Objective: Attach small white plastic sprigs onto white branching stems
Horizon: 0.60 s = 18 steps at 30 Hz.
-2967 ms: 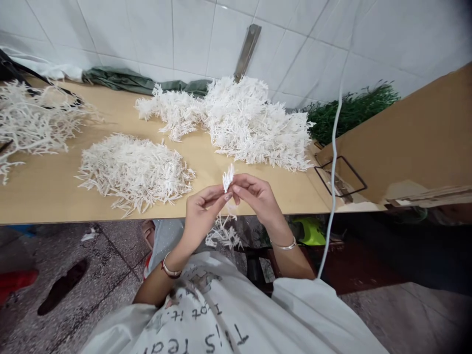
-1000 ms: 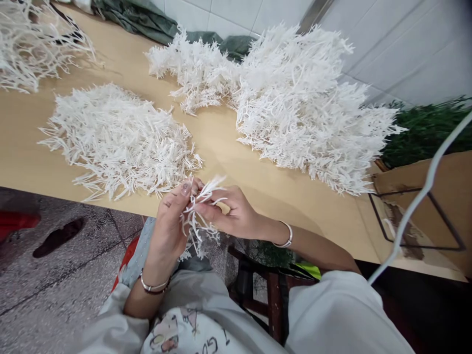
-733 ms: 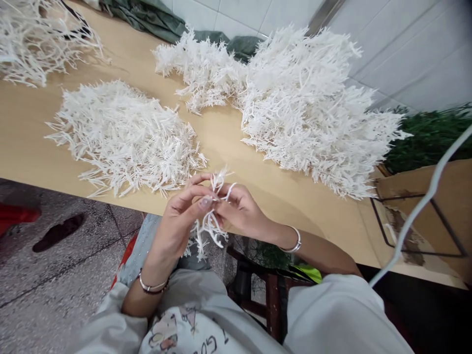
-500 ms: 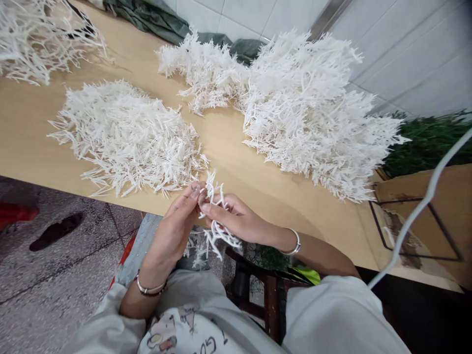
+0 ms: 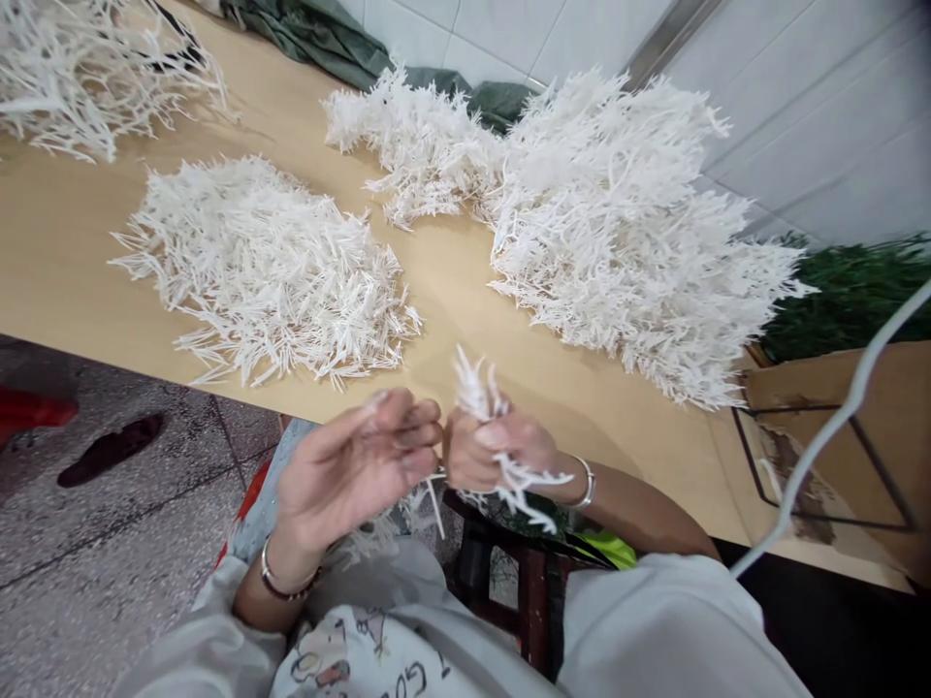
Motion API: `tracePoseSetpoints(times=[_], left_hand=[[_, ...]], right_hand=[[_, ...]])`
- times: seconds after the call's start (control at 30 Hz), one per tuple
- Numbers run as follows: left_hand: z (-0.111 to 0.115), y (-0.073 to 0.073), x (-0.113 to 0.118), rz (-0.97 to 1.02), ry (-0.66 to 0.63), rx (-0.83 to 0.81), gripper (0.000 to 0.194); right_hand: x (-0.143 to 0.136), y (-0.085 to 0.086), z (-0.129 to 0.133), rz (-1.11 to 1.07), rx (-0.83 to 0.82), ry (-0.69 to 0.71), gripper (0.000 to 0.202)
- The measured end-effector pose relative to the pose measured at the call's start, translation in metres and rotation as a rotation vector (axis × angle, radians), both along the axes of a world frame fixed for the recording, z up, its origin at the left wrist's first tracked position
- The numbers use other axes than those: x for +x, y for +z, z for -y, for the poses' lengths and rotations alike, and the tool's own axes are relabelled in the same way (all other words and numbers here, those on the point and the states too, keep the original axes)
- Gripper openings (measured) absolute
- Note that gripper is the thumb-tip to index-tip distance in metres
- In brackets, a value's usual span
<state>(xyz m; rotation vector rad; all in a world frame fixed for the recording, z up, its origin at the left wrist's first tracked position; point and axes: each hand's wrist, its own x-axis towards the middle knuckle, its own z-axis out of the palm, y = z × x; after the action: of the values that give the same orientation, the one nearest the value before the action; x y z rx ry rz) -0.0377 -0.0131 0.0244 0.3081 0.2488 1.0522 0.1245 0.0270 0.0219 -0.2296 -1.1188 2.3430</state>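
My right hand [image 5: 501,446] is closed around a white branching artificial sprig [image 5: 528,485], whose tips stick out above the fist and hang below it. Close on its left, my left hand [image 5: 364,465] has its palm turned up and its fingers loosely bent, blurred by motion, with nothing visible in its palm. A thin white strip [image 5: 434,506] shows just under the left fingertips; whether it touches them I cannot tell. On the table [image 5: 443,301] beyond lie a pile of short white pieces [image 5: 276,271] at left and a larger heap of bushy white sprigs [image 5: 626,233] at right.
Long white strands [image 5: 80,87] lie at the far left. A dark green cloth [image 5: 312,39] runs along the tiled wall. At right stand a cardboard box [image 5: 858,397], green foliage [image 5: 858,291] and a pale cable [image 5: 836,407]. Below the table is a dark stool [image 5: 534,601].
My hands were together on the sprig; now they have come apart. The right hand has moved right with the sprig in its fist, and the left has turned palm up and loosened.
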Motion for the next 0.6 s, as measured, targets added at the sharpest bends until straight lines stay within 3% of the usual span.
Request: tracePoseSetpoints(times=[0.07, 0.13, 0.27, 0.4, 0.5, 0.6], left_hand=[[-0.001, 0.000, -0.002, 0.012, 0.129, 0.027, 0.027], [-0.004, -0.002, -0.002, -0.143, 0.294, 0.129, 0.026], [-0.022, -0.007, -0.001, -0.828, 0.652, 0.439, 0.022], [-0.051, -0.009, -0.009, -1.434, 0.928, 0.588, 0.012], [-0.068, -0.012, -0.017, -1.694, 1.025, 0.637, 0.008], [-0.075, -0.015, -0.019, -1.824, 0.972, 0.694, 0.015]], right_hand=[[0.000, 0.006, -0.005, -0.050, 0.037, -0.033, 0.045], [-0.001, 0.008, -0.009, -0.015, 0.088, -0.103, 0.043], [0.000, 0.002, -0.016, 0.085, 0.218, -0.176, 0.032], [0.002, -0.006, -0.021, 0.258, 0.324, -0.286, 0.031], [0.001, -0.005, -0.023, 0.365, 0.378, -0.340, 0.034], [0.000, -0.002, -0.023, 0.442, 0.420, -0.381, 0.035]])
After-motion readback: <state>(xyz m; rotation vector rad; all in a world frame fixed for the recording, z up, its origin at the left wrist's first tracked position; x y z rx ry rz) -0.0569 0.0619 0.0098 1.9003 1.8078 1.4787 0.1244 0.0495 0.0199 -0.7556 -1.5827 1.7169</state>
